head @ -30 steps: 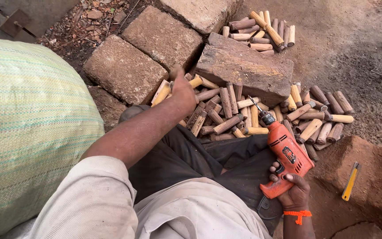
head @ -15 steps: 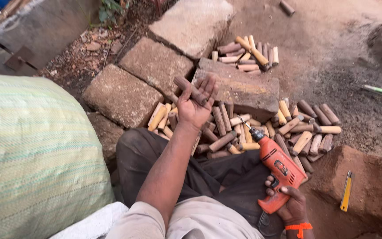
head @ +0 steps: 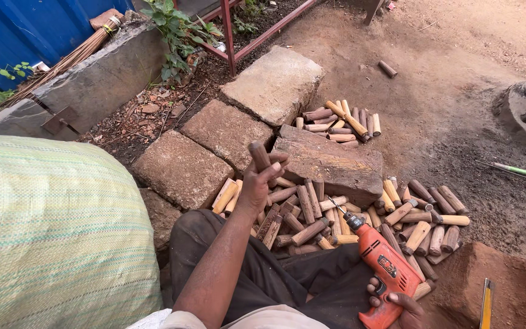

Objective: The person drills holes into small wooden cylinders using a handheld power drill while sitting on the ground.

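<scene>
A dark peg (head: 259, 155) is held upright in the closed left hand (head: 262, 183), raised above a pile (head: 312, 222) of wooden pegs. An orange drill (head: 385, 274) is gripped by the right hand (head: 400, 304), bit toward the pile. Stone blocks (head: 226, 131) lie behind; a green sack (head: 50, 237) is at left.

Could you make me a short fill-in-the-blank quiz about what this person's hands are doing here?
1. The left hand holds up a single wooden ____.
2. The right hand grips an orange power ____.
3. The pile of wooden pieces lies on the ground beside rough stone ____.

Missing words: peg; drill; blocks
</scene>
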